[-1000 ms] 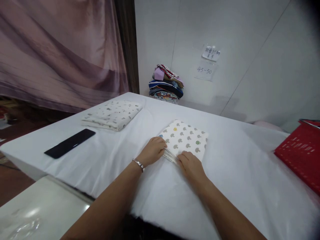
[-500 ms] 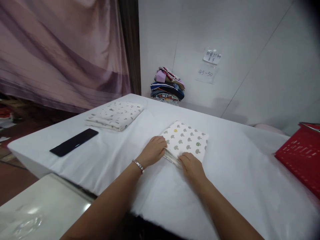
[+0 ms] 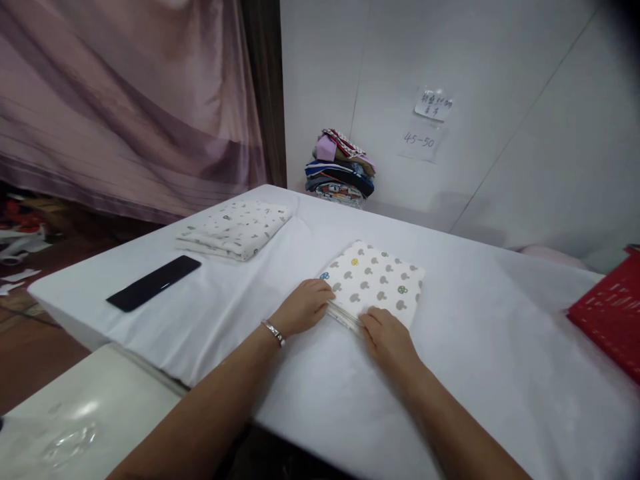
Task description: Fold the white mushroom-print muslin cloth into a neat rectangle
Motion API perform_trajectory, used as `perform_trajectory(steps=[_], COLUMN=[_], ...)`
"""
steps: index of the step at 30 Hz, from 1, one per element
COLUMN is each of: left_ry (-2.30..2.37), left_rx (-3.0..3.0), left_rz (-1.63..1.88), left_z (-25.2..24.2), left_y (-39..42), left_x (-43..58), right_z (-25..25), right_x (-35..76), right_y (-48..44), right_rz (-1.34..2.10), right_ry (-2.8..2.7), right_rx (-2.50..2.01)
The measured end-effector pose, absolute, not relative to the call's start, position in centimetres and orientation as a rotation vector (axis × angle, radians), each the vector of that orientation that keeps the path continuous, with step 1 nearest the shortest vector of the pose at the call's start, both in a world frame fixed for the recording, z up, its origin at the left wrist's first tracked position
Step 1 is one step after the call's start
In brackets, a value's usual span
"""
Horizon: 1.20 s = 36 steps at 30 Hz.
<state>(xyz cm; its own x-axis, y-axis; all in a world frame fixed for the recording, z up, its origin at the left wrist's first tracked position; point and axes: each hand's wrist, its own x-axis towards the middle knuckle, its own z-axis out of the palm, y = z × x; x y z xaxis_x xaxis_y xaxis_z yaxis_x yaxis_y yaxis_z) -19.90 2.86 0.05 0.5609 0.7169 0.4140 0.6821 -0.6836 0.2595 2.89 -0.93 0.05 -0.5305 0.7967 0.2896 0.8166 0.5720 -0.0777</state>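
A folded white cloth (image 3: 376,279) with grey mushroom shapes and a few coloured ones lies on the white-covered table (image 3: 320,393). At its near left corner, my left hand (image 3: 305,303) is closed on the layered edge, a silver bracelet on the wrist. My right hand (image 3: 389,337) grips the same near edge further right, fingertips on top. Both thumbs are mostly hidden. Beyond my left hand lies a second folded white cloth (image 3: 243,227) with a small dark print, touched by neither hand.
A black phone-like slab (image 3: 154,283) lies at the table's left. A red plastic basket (image 3: 613,313) stands at the right. Folded fabrics (image 3: 340,170) are stacked behind the table, below paper signs (image 3: 420,141) on the wall. A pale glossy surface (image 3: 90,413) adjoins at lower left.
The view has shifted slightly. My left hand has slid a little down the cloth's corner, uncovering a blue mushroom shape. The right hand keeps its place on the near edge.
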Motion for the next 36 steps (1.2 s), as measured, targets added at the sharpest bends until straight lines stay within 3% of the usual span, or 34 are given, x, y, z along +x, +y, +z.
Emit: perform_trajectory(steps=[15,28,36], left_ry=[1.201,1.235,1.297], left_rx=[2.682,2.686,2.716], left_rz=[0.815,0.741,0.699], left_z=[-0.5,-0.2,0.0], left_y=[3.2,3.0,2.8], left_x=[-20.1,-19.8,-19.3], right_z=[-0.5,0.8,0.3], right_x=[3.0,2.6,2.0], right_y=[-1.1,-1.5,-1.6], right_rz=[-0.201,-0.043,-0.219], right_ry=[-2.478,-2.537,-2.594], right_rx=[-1.315,-1.443,-1.493])
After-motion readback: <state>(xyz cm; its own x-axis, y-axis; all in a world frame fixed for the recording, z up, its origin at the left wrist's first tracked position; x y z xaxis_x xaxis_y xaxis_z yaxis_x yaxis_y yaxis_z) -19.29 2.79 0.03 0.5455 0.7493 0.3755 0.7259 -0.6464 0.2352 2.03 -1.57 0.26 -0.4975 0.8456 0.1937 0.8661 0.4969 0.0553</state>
